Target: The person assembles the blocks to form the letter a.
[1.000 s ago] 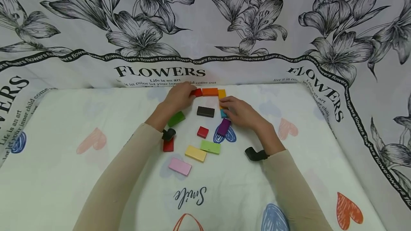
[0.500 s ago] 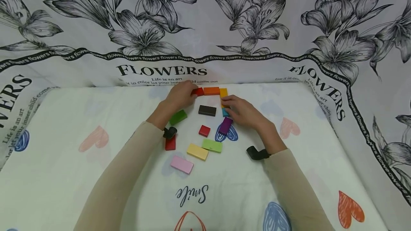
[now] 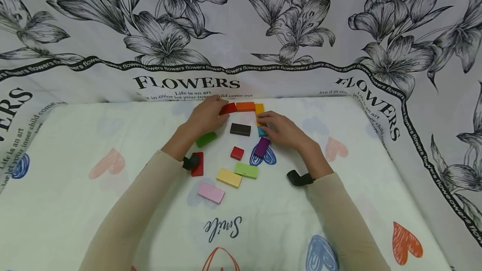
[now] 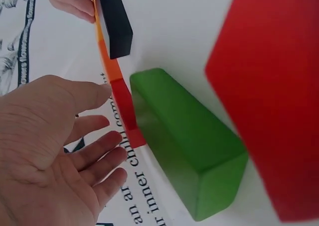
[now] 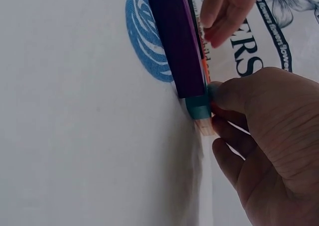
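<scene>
In the head view my left hand (image 3: 206, 114) is around the left end of a red block (image 3: 228, 108), index finger behind it and thumb in front. Its fingers look loose in the left wrist view, tips beside the red block (image 4: 123, 104). My right hand (image 3: 284, 129) pinches the yellow block (image 3: 259, 109), which is partly covered by the fingers. The thumb also lies by a blue block (image 3: 260, 131) below the yellow one. An orange block (image 3: 245, 106) joins the red and yellow blocks in one row. A purple block (image 3: 261, 147) lies tilted below the blue block.
Inside the row lie a black block (image 3: 240, 129) and a small red block (image 3: 237, 153). A green block (image 3: 206, 139) and another red block (image 3: 198, 164) lie near the left wrist. Light green (image 3: 246, 170), yellow (image 3: 229, 177) and pink (image 3: 211, 193) blocks lie nearer on the patterned cloth.
My left hand has loosened from the red block and shifted slightly left, so more of the block shows. My right hand stays in place at the yellow and blue blocks.
</scene>
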{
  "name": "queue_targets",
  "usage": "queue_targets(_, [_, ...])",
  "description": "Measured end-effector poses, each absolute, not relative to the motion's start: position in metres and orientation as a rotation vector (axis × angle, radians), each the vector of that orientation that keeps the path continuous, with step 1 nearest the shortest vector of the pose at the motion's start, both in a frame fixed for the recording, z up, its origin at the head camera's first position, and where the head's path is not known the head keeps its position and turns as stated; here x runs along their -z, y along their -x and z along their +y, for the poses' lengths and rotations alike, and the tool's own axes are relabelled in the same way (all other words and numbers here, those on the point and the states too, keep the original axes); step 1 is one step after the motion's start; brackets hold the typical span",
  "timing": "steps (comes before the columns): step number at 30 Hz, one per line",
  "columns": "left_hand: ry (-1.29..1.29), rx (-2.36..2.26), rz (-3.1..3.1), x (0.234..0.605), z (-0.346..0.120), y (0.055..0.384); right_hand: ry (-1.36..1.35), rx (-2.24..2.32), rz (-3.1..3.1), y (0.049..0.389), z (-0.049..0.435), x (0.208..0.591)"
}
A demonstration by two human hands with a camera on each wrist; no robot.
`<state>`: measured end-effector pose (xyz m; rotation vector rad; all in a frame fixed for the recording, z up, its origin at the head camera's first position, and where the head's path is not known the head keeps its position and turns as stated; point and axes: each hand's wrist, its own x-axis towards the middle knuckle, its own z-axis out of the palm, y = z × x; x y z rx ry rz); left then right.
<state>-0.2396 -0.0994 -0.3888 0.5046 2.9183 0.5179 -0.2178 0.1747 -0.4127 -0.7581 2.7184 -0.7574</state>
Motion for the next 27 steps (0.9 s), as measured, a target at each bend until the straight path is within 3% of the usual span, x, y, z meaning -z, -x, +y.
queue_targets(27, [-0.721,-0.554,2.811,0.359,-0.085,0.164,0.842,0.705,2.714,0.224,0.176,0.408])
